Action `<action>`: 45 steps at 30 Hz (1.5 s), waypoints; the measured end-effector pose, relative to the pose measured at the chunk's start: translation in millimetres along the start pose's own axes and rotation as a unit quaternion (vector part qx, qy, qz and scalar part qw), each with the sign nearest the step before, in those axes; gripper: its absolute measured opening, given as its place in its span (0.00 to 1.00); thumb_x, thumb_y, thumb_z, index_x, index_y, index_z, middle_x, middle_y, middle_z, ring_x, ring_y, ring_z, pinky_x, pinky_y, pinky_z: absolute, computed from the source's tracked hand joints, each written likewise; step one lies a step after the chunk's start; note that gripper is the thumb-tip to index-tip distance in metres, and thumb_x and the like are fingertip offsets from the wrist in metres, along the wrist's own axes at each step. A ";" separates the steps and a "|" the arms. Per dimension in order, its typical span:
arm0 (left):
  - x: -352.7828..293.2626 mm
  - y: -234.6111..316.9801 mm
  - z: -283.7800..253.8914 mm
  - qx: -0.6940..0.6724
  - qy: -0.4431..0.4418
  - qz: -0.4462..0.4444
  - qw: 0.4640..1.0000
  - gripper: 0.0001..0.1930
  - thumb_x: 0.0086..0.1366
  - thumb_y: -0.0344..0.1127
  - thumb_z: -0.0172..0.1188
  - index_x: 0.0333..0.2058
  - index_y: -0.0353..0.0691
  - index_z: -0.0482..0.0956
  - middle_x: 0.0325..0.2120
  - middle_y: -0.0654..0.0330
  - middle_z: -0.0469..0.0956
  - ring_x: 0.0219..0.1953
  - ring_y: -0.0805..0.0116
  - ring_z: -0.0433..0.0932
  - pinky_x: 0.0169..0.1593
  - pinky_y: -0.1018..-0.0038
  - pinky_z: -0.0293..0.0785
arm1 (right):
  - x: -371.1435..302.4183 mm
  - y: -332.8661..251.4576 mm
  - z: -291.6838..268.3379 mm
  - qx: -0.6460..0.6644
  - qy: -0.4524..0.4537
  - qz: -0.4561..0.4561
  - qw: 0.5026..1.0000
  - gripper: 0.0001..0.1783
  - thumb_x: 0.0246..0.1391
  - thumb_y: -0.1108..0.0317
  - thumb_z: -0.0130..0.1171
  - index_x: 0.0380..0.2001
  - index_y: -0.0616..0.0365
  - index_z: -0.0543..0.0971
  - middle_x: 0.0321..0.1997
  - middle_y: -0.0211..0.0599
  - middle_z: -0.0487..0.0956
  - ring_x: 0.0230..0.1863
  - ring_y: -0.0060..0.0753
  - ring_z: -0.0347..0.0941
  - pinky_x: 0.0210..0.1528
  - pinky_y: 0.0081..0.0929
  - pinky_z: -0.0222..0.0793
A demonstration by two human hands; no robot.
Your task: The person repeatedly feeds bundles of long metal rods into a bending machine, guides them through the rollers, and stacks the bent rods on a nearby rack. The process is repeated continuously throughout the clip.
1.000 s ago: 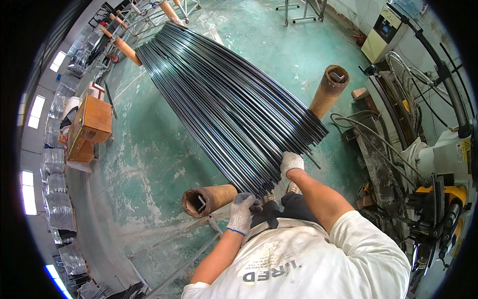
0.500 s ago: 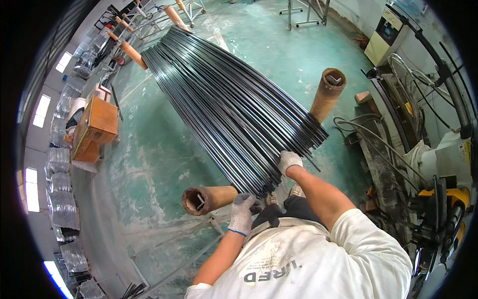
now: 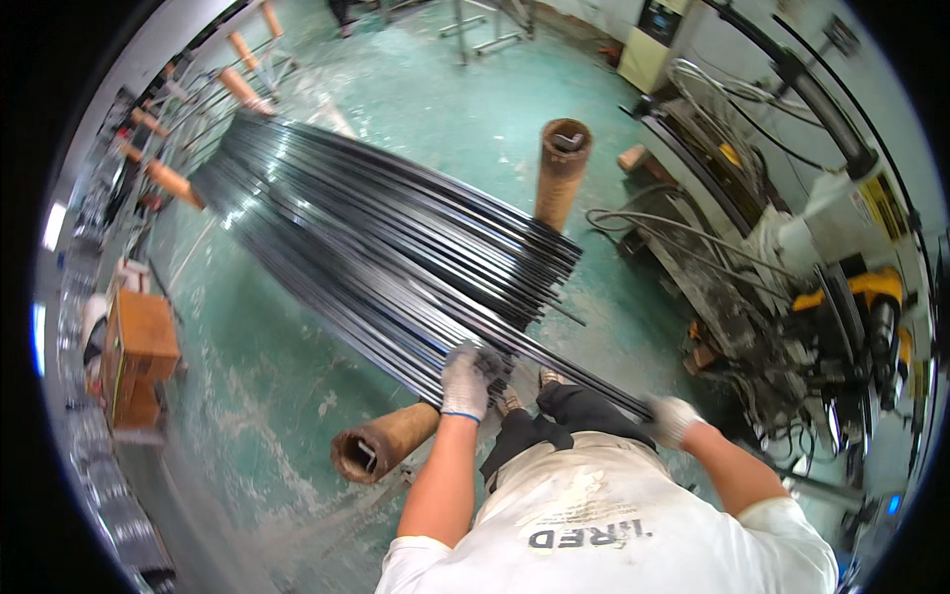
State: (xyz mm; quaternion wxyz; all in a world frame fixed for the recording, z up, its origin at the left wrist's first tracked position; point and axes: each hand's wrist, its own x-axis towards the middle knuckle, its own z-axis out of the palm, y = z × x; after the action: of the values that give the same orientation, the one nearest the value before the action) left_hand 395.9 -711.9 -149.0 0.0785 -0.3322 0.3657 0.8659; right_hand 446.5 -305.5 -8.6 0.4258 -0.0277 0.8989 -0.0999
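Note:
Long, thin black rods lie side by side in a wide sheet, sloping from the far left towards me. My right hand, in a pale work glove, is closed round the ends of a few rods that stick out to the right past the others. Motion smears its fingers a little. At the near left of the sheet, my gloved left hand with dark fingertips curls over the near rod ends. Just left of it, a brown cardboard tube sits on a bent metal arm under the sheet's corner.
Another brown tube stands at the right side of the rods. A wooden box is on the far left. Machinery with hoses and a yellow-and-black tool line the right. Metal frames stand at the back.
My right hand has moved right and towards me, drawing a few rods out of the sheet. My left hand has moved from beside the tube onto the rod ends. The view has turned.

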 end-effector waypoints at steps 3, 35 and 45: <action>34.9 17.5 7.5 -0.113 0.033 -0.026 0.993 0.19 0.82 0.53 0.57 0.52 0.43 0.79 0.47 0.52 0.83 0.50 0.50 0.83 0.59 0.46 0.79 | -122.3 132.5 50.7 -0.038 0.019 0.134 0.990 0.20 0.62 0.59 0.67 0.54 0.54 0.80 0.43 0.55 0.88 0.48 0.66 0.86 0.51 0.58 0.80; -44.8 -101.0 660.0 0.102 -0.521 0.018 0.847 0.23 0.76 0.31 0.59 0.66 0.28 0.75 0.54 0.53 0.84 0.59 0.57 0.82 0.78 0.46 0.67 | -193.4 492.2 0.5 0.784 0.607 -0.108 -0.080 0.20 0.70 0.79 0.58 0.63 0.67 0.73 0.54 0.46 0.84 0.59 0.54 0.83 0.71 0.58 0.81; 121.9 -158.7 727.3 0.138 -0.479 -0.026 0.867 0.16 0.79 0.40 0.63 0.51 0.31 0.84 0.48 0.51 0.86 0.55 0.53 0.83 0.69 0.54 0.76 | -174.9 580.0 -80.1 0.686 0.716 0.084 -0.095 0.24 0.69 0.61 0.70 0.65 0.55 0.81 0.59 0.32 0.86 0.57 0.37 0.80 0.60 0.42 0.77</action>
State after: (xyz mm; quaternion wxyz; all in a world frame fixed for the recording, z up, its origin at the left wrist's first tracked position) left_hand -14.1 -112.2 53.9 0.3114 0.1279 0.3904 0.8569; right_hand 516.4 298.1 55.8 0.6567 -0.4423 -0.1531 0.5914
